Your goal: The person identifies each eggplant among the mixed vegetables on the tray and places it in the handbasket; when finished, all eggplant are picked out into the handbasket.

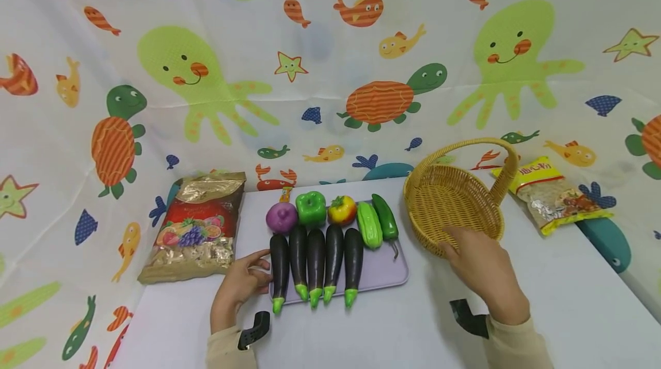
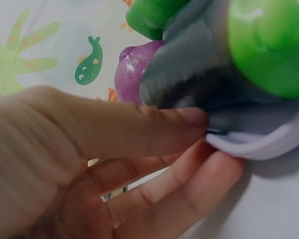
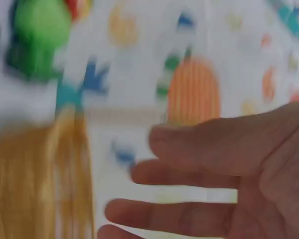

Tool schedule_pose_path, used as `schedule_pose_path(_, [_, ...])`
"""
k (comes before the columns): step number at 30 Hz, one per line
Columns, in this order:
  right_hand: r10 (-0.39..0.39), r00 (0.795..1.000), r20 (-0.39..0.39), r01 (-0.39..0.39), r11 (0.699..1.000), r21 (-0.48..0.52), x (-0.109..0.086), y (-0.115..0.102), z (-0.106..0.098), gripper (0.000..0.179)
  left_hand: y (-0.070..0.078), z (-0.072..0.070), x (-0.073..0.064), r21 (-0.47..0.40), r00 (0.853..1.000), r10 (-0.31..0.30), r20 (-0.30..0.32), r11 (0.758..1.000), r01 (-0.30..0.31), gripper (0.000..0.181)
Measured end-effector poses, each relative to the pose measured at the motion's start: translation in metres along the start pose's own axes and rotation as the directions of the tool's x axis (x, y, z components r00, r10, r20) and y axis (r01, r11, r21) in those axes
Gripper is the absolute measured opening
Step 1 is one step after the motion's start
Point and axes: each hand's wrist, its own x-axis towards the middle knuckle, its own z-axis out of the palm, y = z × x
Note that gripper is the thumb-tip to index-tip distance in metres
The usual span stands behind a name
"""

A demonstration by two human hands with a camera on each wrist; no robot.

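A lilac tray (image 1: pixel 384 268) carries several dark eggplants (image 1: pixel 316 260), a purple onion (image 1: pixel 282 218), a green bell pepper (image 1: pixel 311 209), a red-yellow pepper (image 1: pixel 342 210), a light green cucumber-like vegetable (image 1: pixel 369 224) and a green chili (image 1: pixel 385 217). At the tray's left edge, my left hand (image 1: pixel 240 286) pinches the rim, thumb above and fingers beneath, beside the leftmost eggplant. Over the near right rim of a wicker basket (image 1: pixel 420 228) is my right hand (image 1: pixel 482 263); its fingers (image 3: pixel 169 214) are extended and hold nothing in the right wrist view.
Left of the tray lies a large gold-and-red bag (image 1: pixel 198 225) with fruit pictures. A yellow-and-clear food packet (image 1: pixel 555 194) lies right of the basket. The basket's tall handle (image 1: pixel 465 144) arches upward. Behind the white table (image 1: pixel 382 329) hangs a sea-animal cloth (image 1: pixel 320 82).
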Motion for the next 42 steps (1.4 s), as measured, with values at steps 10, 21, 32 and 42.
schedule_pose_path(10, [-0.26,0.965,0.018,0.26,0.966,0.005,-0.014,-0.095,0.088,0.045,0.002,0.001,-0.001,-0.019,1.0,-0.006,-0.003,1.0,0.006,0.062])
schedule_pose_path(21, [-0.321,0.947,-0.009,0.32,0.945,-0.068,-0.02,-0.106,0.123,0.036,0.003,0.003,-0.002,-0.015,1.0,-0.005,-0.014,1.0,0.004,0.063])
schedule_pose_path(32, [-0.336,0.941,-0.042,0.329,0.936,-0.124,-0.022,-0.109,0.129,0.054,0.004,0.002,-0.002,-0.015,1.0,-0.003,-0.011,1.0,0.003,0.064])
schedule_pose_path(42, [-0.359,0.929,-0.085,0.334,0.917,-0.22,-0.025,-0.115,0.133,0.052,0.003,0.003,-0.002,-0.018,1.0,0.003,-0.012,1.0,-0.003,0.063])
